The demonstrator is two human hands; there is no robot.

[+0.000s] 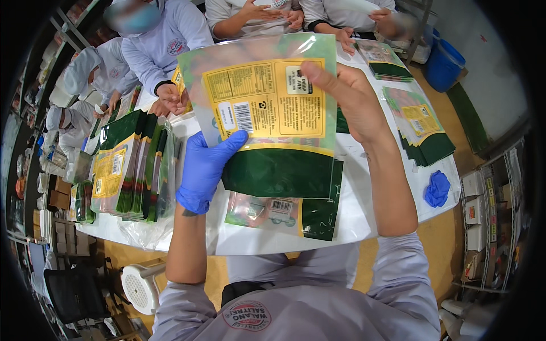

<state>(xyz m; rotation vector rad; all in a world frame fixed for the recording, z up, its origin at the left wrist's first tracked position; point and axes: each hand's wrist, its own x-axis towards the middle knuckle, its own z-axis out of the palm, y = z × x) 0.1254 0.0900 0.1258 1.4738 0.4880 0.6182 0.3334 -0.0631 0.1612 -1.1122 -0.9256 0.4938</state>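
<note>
A flat plastic food pouch (278,170), clear above with a yellow printed panel and dark green at the bottom, is held up over the table. My left hand (205,167), in a blue glove, pinches its lower left edge with the thumb on the front. My bare right hand (361,105) grips the upper right edge, thumb on the panel beside a small white label and fingers behind. Below it, another pouch (317,219) lies sideways on the white table (256,241), partly covered by the raised one.
Stacked pouches (128,165) stand at left near a clear plastic bag (145,230). To the right lie fanned pouches (421,128), a farther pile (384,59) and a crumpled blue glove (437,189). Several co-workers line the far side. A white stool (139,287) stands at lower left.
</note>
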